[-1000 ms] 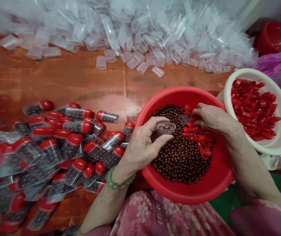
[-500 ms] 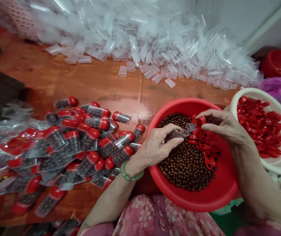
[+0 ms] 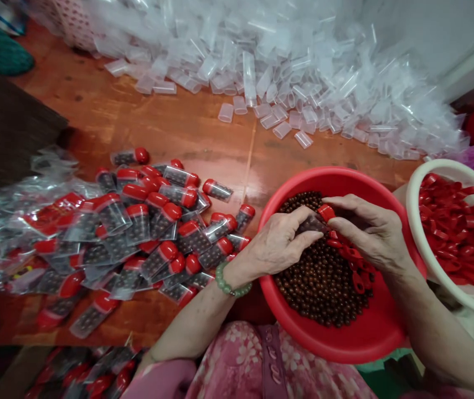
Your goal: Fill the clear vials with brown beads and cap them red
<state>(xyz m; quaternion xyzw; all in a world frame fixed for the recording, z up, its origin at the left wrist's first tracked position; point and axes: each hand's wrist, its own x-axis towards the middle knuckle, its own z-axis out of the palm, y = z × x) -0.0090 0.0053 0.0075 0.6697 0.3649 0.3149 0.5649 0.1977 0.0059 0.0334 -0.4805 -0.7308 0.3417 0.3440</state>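
Note:
My left hand (image 3: 276, 244) is closed round a small clear plastic tube (image 3: 312, 223) with dark beads in it, tilted over the red basin (image 3: 390, 330). Between the thumb and fingers of my right hand (image 3: 372, 227) is a red plastic cap (image 3: 325, 211), held against the tube's mouth. How far the cap sits on the tube I cannot tell. Below both hands lie loose brown beads (image 3: 324, 293) in the basin. More red caps (image 3: 357, 266) rest on the beads under my right hand, which partly hides them.
Left of the basin lies a pile of bead-filled tubes with red caps (image 3: 160, 221), partly on clear plastic bags (image 3: 8, 205). A large heap of empty clear tubes (image 3: 270, 72) spreads along the back. A white bowl (image 3: 415, 194) of red caps stands at the right.
My right hand has brought the red cap leftward, from apart to against the mouth of the tube. My left hand keeps its grip on the tube. The camera view has shifted slightly.

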